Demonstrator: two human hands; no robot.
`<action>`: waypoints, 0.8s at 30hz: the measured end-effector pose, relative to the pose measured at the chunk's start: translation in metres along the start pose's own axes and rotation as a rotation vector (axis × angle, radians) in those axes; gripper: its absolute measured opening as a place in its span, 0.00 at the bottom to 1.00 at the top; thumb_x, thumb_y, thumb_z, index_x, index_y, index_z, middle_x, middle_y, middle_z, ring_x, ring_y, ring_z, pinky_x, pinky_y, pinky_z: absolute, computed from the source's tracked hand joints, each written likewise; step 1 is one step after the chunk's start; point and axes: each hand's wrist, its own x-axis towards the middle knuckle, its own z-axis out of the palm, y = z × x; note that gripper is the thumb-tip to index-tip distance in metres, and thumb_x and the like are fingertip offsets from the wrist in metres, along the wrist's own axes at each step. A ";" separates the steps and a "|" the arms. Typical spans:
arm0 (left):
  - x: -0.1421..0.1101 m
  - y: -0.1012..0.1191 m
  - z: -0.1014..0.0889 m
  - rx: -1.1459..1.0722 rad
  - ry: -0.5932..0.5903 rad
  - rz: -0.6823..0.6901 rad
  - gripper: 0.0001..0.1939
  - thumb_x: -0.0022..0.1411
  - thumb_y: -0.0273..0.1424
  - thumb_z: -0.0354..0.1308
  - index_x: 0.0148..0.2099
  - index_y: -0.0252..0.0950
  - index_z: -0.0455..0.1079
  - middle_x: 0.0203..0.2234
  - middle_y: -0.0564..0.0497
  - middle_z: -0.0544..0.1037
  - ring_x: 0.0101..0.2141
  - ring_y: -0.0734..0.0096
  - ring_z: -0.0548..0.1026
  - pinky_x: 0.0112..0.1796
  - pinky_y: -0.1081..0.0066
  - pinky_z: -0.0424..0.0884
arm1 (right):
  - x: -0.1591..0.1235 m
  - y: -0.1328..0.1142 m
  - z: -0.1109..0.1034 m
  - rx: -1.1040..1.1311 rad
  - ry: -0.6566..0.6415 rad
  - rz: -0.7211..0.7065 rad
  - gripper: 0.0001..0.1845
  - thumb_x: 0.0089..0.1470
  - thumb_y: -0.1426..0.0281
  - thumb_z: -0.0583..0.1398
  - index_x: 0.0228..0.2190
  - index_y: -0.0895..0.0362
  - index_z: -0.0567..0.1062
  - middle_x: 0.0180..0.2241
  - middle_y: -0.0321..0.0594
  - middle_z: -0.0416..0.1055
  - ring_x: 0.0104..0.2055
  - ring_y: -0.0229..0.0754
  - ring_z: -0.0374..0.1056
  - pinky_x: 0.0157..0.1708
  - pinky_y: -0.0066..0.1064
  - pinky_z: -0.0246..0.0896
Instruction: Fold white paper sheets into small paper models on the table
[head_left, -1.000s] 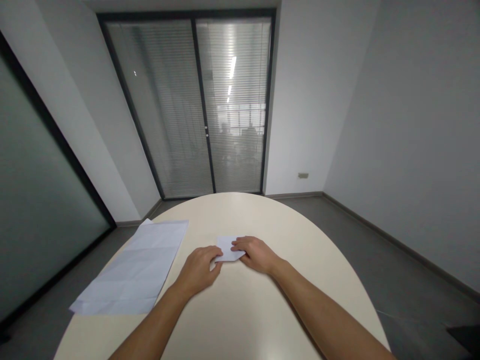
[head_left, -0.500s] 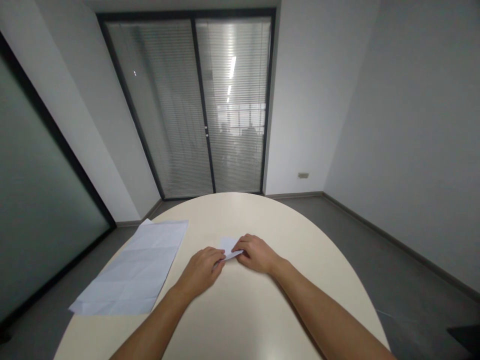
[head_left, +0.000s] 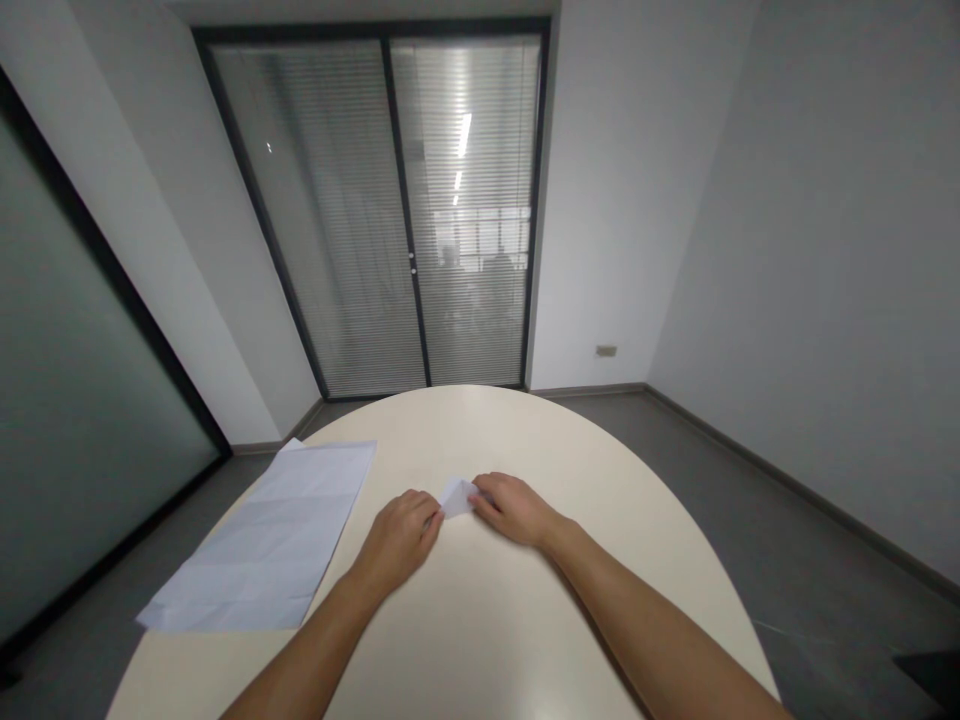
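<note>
A small folded piece of white paper (head_left: 457,499) lies between my two hands near the middle of the table, with slanting creases showing on its face. My left hand (head_left: 406,522) pinches its left corner between thumb and curled fingers. On the other side, my right hand (head_left: 510,505) grips the paper's right edge, thumb on the near side and fingers bent over it. The parts of the paper under the fingertips are hidden.
Large creased white sheets (head_left: 274,540) lie on the left part of the round cream table (head_left: 510,640), reaching past its edge. Beyond stand glass doors (head_left: 360,220) with blinds. A wall socket (head_left: 606,351) sits low on the wall behind.
The paper's near edge, lifted before, is now folded into a more pointed shape. My left hand has shifted slightly left; my right hand's fingers have moved a little right and down.
</note>
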 end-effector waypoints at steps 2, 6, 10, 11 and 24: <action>0.000 0.000 0.000 0.019 0.006 -0.005 0.12 0.70 0.31 0.49 0.35 0.38 0.72 0.33 0.47 0.77 0.37 0.61 0.74 0.39 0.64 0.68 | 0.000 0.000 0.001 0.009 0.002 -0.014 0.14 0.67 0.66 0.51 0.34 0.56 0.73 0.32 0.42 0.73 0.34 0.42 0.65 0.35 0.31 0.53; 0.001 0.000 0.002 0.016 0.024 -0.027 0.14 0.71 0.31 0.48 0.34 0.38 0.70 0.32 0.47 0.76 0.37 0.61 0.73 0.39 0.64 0.67 | 0.001 -0.001 0.003 0.042 0.023 0.026 0.16 0.68 0.65 0.51 0.30 0.56 0.72 0.29 0.39 0.72 0.32 0.40 0.64 0.33 0.31 0.50; 0.001 -0.001 0.005 0.021 0.047 -0.065 0.12 0.70 0.31 0.49 0.33 0.38 0.70 0.32 0.47 0.76 0.38 0.60 0.72 0.40 0.63 0.66 | 0.003 -0.002 0.006 0.036 0.058 0.109 0.14 0.66 0.64 0.54 0.29 0.56 0.73 0.28 0.38 0.72 0.29 0.39 0.63 0.30 0.31 0.48; 0.000 -0.001 0.005 0.027 0.051 -0.076 0.12 0.70 0.31 0.50 0.33 0.38 0.69 0.32 0.47 0.76 0.38 0.60 0.72 0.40 0.63 0.66 | 0.003 -0.002 0.007 0.027 0.069 0.130 0.14 0.65 0.65 0.55 0.30 0.56 0.73 0.28 0.39 0.72 0.29 0.39 0.64 0.30 0.31 0.48; -0.001 -0.001 0.007 0.026 -0.013 -0.206 0.22 0.68 0.27 0.53 0.63 0.37 0.63 0.40 0.48 0.77 0.43 0.62 0.72 0.45 0.66 0.67 | 0.000 0.000 0.012 -0.004 0.060 0.191 0.29 0.62 0.67 0.55 0.63 0.62 0.64 0.51 0.52 0.74 0.51 0.49 0.68 0.52 0.36 0.60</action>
